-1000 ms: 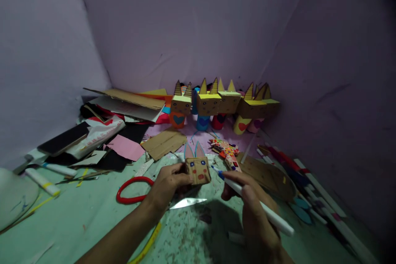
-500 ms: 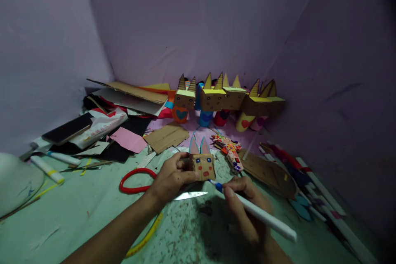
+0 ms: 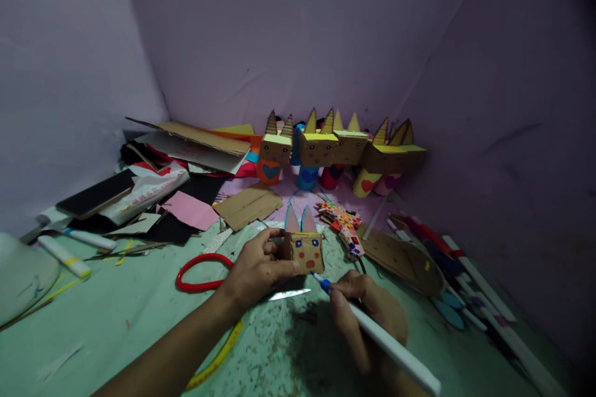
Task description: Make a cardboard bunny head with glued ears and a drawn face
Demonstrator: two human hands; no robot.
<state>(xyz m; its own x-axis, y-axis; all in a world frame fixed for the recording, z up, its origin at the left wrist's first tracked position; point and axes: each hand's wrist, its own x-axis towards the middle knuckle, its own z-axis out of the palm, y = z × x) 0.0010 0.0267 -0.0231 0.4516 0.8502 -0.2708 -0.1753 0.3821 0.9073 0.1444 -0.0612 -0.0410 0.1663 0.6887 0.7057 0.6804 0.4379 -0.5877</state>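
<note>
My left hand (image 3: 258,267) is closed around the left side of a small cardboard animal head (image 3: 306,254). The head has two pink ears edged in blue, blue eyes, and a red nose or mouth with red cheeks. In my right hand (image 3: 367,316) is a white marker pen (image 3: 391,344) with a blue tip end. Its tip is at the lower edge of the cardboard face; whether it touches is hard to tell. Beneath my left hand lie scissors with red handles (image 3: 205,257), their blade (image 3: 289,294) pointing right.
Several finished cardboard-headed figures (image 3: 319,149) stand along the back wall. Cardboard and paper scraps (image 3: 195,136) are piled at the back left. Several markers (image 3: 482,276) lie on the right, beside a cardboard piece (image 3: 400,260). A yellow measuring tape (image 3: 216,360) lies in front.
The marker's tip has shifted slightly left along the bottom of the cardboard face, and its rear end has swung lower. My left hand still holds the head.
</note>
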